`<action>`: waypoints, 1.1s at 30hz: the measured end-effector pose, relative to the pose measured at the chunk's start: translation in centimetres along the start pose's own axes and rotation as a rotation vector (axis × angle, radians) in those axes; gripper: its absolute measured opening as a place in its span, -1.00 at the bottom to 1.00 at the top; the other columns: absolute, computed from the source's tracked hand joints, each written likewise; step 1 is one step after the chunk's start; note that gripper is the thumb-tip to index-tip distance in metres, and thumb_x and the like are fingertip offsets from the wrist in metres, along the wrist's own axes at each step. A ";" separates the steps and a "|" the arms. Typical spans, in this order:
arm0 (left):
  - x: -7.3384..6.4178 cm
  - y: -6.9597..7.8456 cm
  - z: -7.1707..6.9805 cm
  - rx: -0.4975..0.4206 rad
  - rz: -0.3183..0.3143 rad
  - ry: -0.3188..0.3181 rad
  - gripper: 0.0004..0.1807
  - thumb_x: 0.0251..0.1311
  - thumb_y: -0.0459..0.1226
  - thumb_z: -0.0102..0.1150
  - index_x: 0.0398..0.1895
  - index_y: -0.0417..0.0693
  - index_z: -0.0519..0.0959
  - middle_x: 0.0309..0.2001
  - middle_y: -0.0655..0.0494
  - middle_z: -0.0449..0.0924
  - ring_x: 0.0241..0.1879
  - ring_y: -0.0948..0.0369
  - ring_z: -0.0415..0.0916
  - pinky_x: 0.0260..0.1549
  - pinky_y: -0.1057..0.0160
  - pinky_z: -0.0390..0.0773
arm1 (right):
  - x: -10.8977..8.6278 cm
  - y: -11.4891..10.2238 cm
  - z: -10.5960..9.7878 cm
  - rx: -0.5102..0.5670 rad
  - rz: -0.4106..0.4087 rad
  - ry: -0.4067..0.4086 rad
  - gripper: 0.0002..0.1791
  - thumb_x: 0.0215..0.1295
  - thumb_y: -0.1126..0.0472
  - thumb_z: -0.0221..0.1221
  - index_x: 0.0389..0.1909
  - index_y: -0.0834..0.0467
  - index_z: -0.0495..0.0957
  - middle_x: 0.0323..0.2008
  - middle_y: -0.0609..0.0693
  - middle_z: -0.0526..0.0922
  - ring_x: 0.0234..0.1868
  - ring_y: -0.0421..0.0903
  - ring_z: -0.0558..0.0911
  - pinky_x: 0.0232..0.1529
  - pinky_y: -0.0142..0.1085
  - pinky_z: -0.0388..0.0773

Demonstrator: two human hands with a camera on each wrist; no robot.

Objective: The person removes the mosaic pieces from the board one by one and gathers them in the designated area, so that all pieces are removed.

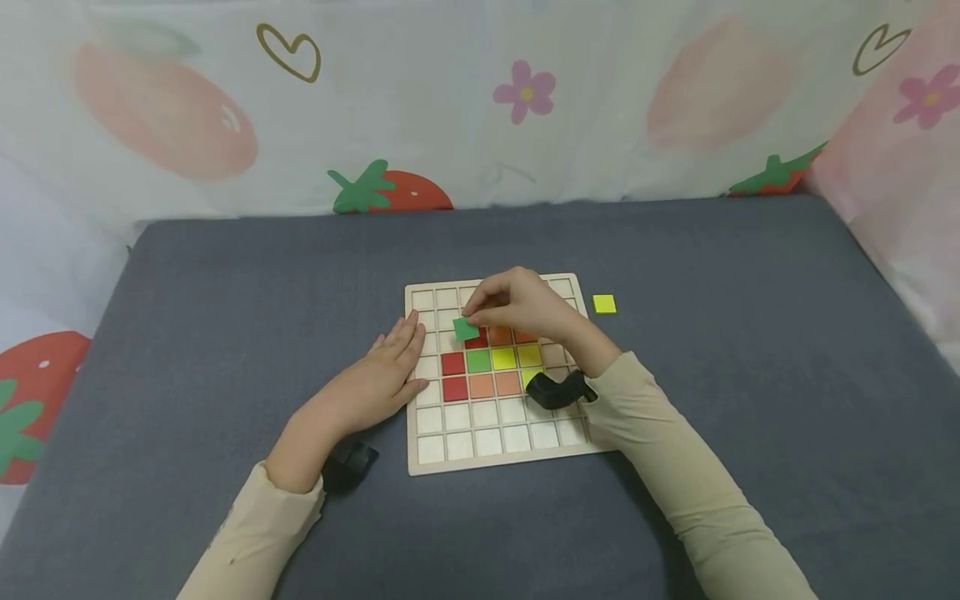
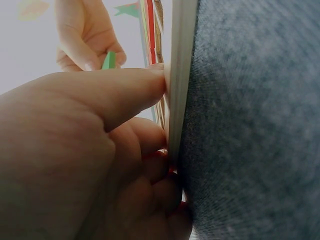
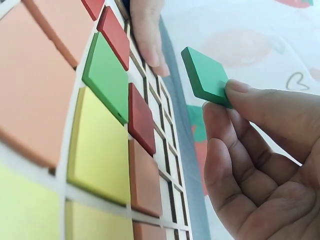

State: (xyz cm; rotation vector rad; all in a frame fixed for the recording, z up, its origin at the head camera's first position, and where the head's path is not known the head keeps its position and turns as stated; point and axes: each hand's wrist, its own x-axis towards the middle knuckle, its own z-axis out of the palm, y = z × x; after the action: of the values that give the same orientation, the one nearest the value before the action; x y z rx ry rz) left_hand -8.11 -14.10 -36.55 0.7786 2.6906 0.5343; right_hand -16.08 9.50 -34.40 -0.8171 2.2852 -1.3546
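My right hand (image 1: 528, 304) pinches a green square tile (image 3: 207, 75) between thumb and fingertips, tilted above the upper left part of a pale wooden grid board (image 1: 487, 442). The board's middle squares hold red tiles (image 1: 453, 363), a lighter green tile (image 1: 477, 361), yellow tiles (image 1: 503, 358) and orange tiles (image 1: 482, 386). Along the board's left edge rests my left hand (image 1: 378, 367), fingers extended over the rim. The left wrist view shows its thumb (image 2: 135, 85) against the board's side. Part of the board's upper right is hidden under my right hand and wrist.
A loose yellow tile (image 1: 603, 304) lies on the grey cloth (image 1: 712, 275) just right of the board. Black wrist devices sit at both cuffs, the right one (image 1: 557, 390) overlapping the board in the head view. A printed curtain (image 1: 585, 150) hangs behind the table.
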 end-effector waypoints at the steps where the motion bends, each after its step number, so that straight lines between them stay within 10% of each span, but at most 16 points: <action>1: 0.0 0.0 0.0 0.000 0.001 0.002 -0.25 0.37 -0.17 -0.01 0.41 -0.43 -0.06 0.46 -0.26 -0.28 0.44 -0.10 -0.29 0.33 -0.10 -0.07 | -0.1 0.0 -0.1 0.000 0.002 0.003 -0.92 0.18 0.34 0.27 -0.31 0.25 0.68 -0.32 0.02 0.68 -0.32 -0.08 0.64 -0.19 -0.28 0.54; 33: 0.1 -0.2 0.2 0.007 0.008 0.016 -0.25 0.37 -0.16 -0.01 0.41 -0.43 -0.05 0.46 -0.26 -0.28 0.44 -0.09 -0.28 0.33 -0.09 -0.07 | -4.3 2.0 -2.9 0.014 0.079 0.073 -0.93 0.17 0.37 0.27 -0.33 0.27 0.68 -0.39 0.03 0.67 -0.35 -0.02 0.62 -0.29 -0.31 0.49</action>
State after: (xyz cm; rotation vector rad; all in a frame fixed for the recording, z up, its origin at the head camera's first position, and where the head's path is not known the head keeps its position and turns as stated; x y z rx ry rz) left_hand -8.17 -14.12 -36.82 0.7903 2.7061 0.5353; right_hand -15.00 15.00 -34.71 -0.6765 2.3346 -1.3851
